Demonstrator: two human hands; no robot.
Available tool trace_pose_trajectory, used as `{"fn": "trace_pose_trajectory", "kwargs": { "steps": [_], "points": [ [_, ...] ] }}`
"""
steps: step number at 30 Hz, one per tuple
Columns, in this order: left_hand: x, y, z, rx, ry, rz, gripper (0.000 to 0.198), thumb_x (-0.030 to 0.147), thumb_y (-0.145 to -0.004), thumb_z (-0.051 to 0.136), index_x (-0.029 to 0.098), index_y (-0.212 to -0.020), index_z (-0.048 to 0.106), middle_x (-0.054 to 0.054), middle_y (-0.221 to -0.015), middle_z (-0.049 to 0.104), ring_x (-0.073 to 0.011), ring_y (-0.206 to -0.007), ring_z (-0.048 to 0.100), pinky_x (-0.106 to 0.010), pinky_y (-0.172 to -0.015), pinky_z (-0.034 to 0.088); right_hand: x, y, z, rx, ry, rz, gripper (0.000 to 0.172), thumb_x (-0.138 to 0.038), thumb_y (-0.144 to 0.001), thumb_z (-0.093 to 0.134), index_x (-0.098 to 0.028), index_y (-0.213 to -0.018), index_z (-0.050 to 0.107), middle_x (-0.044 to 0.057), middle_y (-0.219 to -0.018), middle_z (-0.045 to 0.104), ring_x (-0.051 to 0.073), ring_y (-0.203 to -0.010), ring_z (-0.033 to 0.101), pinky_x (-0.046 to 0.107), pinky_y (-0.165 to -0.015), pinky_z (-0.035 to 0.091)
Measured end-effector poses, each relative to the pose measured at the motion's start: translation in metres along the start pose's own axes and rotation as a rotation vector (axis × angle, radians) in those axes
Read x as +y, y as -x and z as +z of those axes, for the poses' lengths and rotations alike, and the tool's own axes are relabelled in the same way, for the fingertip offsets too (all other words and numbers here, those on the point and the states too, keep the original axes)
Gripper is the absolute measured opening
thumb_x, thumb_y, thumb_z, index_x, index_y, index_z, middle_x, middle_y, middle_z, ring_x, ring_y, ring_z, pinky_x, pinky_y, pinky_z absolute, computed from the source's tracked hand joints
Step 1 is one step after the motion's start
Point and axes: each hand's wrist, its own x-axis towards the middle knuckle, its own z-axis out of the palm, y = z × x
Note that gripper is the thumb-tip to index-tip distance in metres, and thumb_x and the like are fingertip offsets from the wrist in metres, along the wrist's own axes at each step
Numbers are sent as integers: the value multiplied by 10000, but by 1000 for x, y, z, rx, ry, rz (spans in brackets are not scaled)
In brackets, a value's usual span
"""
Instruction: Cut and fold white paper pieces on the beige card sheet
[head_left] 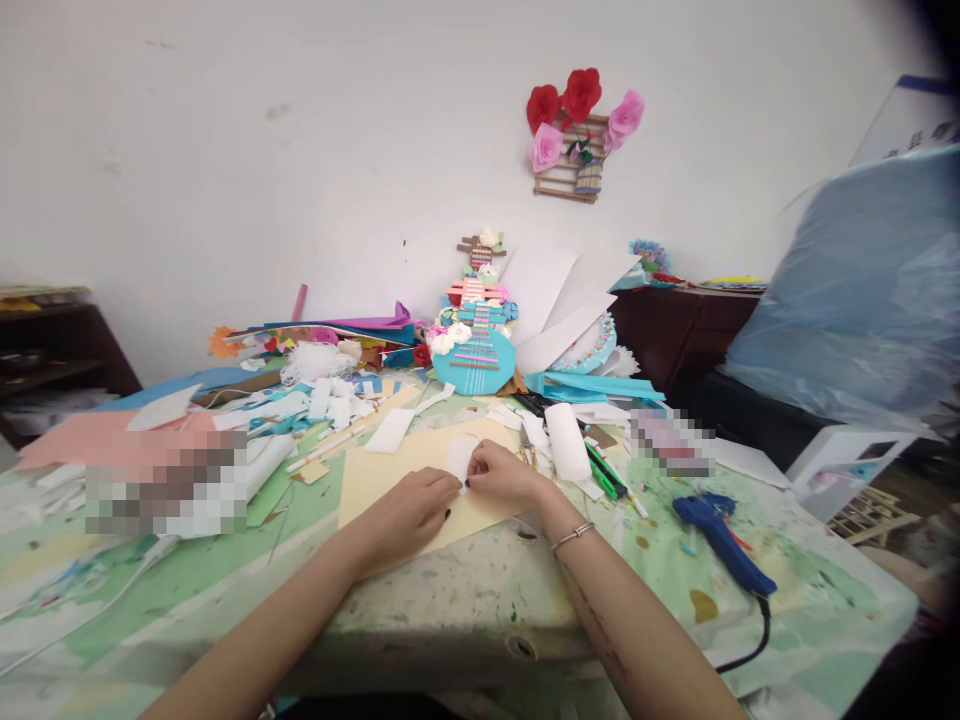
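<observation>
Bent over a paint-stained green craft table (465, 600), with 2 bare hands meeting above a pale yellow paper sheet (375, 485). Pinching a small white rounded paper piece (459, 455) in the fingertips of the right hand (506, 472), with a thin silver bangle (574, 535) on that wrist. Holding the left hand (409, 510) curled, knuckles up, fingertips against the lower edge of the same piece; gripping or merely pressing, impossible to tell. Placed at the yellow sheet's far edge, near its middle: the white piece, apparently touching the sheet.

Just right of the sheet: a white rolled paper tube (568, 440), with a green marker pen (604, 472) beside it. Farther right of the sheet, well apart: a blue hot-glue gun (720, 535) lying flat, its black cord trailing off the table edge. Beyond the sheet, propped near the white wall: a turquoise guitar-shaped paper craft (474, 355) trimmed with paper flowers. Left of the sheet: a salmon-pink paper sheet (82, 440) among scattered white scraps. High above the sheet, on the wall: 4 red and pink paper flowers on a wooden slat rack (577, 130).
</observation>
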Motion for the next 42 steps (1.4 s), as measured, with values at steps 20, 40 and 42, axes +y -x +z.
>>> {"fn": "trace_pose_trajectory", "kwargs": {
  "steps": [20,40,42],
  "points": [
    [2,-1,0,3,-21,15,359,136,-831,373,242,-1130,541,-75,-1093,549,-210,-1000,494,-351,-879,396,12,-3,0,-49,-48,-1,182,-82,-652,531,-156,-762,655,-11,-694,533,91,-631,462,186,-560,338],
    [2,1,1,19,44,-70,251,149,-827,418,188,-1058,509,-83,-1103,534,-211,-1045,479,-359,-919,390,9,-3,0,-43,-30,-7,252,-105,-642,505,-169,-773,710,-1,-669,549,96,-600,460,195,-546,344],
    [2,1,1,17,43,-71,252,148,-826,417,186,-1054,516,-84,-1106,534,-211,-1047,480,-359,-921,391,8,-3,0,-48,-36,3,257,-106,-640,502,-166,-776,712,-1,-658,553,94,-590,459,191,-529,336]
  ]
}}
